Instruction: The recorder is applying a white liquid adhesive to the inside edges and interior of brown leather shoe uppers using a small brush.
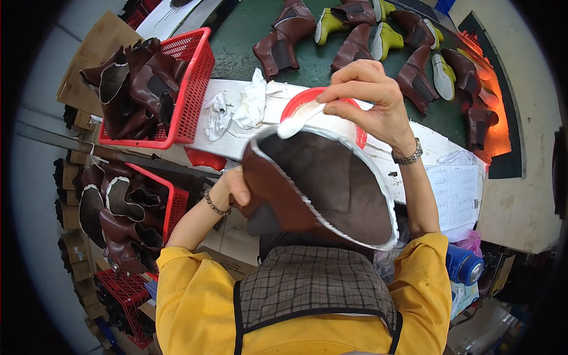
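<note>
My left hand grips a brown leather boot upper, thumb on the outside, other fingers hidden. Its wide opening faces up, showing a dark lining; the rim bears a white, wet-looking coating along the edge. Pinched between my right thumb and fingers is a short white applicator, its broad end touching the rim's far side. Whether it is a brush or a spatula I cannot tell. Just behind the upper stands a red tub with whitish contents, partly covered by my right hand and the upper.
Red baskets of brown boot uppers stand at left, one lower. Crumpled white cloths lie on the white bench. Beyond, a green surface carries boots and yellow-green soled pieces. An orange-glowing heater, paper sheets and blue flask are right.
</note>
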The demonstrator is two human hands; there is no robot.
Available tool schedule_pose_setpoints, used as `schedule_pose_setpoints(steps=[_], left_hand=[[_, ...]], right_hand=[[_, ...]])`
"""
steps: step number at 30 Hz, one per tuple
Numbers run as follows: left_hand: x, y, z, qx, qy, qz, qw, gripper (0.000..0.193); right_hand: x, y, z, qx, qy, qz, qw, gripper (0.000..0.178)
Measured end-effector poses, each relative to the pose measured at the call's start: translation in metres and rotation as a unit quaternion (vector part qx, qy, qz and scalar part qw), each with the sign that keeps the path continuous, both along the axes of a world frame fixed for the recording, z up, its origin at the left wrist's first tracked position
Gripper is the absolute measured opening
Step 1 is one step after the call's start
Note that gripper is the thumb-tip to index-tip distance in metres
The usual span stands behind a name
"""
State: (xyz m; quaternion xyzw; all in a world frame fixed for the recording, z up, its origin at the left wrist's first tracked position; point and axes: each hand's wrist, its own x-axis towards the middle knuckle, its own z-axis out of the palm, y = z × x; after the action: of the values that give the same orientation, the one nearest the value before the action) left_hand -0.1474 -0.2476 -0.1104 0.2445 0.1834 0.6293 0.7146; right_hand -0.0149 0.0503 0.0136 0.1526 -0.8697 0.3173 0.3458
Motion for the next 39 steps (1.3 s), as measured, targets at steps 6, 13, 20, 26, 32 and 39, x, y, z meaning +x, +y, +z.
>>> schedule_pose_setpoints(steps=[6, 13, 20, 26, 32, 39], left_hand=[[-0.007, -0.001, 0.008, 0.051, 0.071, 0.140, 0.986, 0.093], [-0.013, -0.003, 0.024, 0.118, 0.174, 0.333, 0.919, 0.094], [-0.051, -0.026, 0.019, 0.027, 0.280, 0.304, 0.910, 0.101], [-0.133, 0.087, 0.027, 0.003, 0.070, 0.419, 0.905, 0.056], [-0.279, 0.173, 0.006, -0.023, 0.085, 0.467, 0.880, 0.033], [-0.388, 0.181, -0.063, -0.160, 0.161, 0.576, 0.786, 0.024]], right_hand=[[0.051, 0.016, -0.049, -0.161, -0.031, -0.097, 0.982, 0.017], [0.079, 0.002, -0.072, -0.223, -0.043, -0.231, 0.946, 0.016], [0.075, -0.003, -0.104, -0.295, -0.026, -0.245, 0.923, 0.013], [0.057, 0.053, -0.202, -0.517, -0.052, -0.319, 0.793, 0.021], [0.049, 0.048, -0.211, -0.499, -0.045, -0.351, 0.791, 0.016], [0.047, 0.048, -0.209, -0.494, -0.056, -0.365, 0.787, 0.017]])
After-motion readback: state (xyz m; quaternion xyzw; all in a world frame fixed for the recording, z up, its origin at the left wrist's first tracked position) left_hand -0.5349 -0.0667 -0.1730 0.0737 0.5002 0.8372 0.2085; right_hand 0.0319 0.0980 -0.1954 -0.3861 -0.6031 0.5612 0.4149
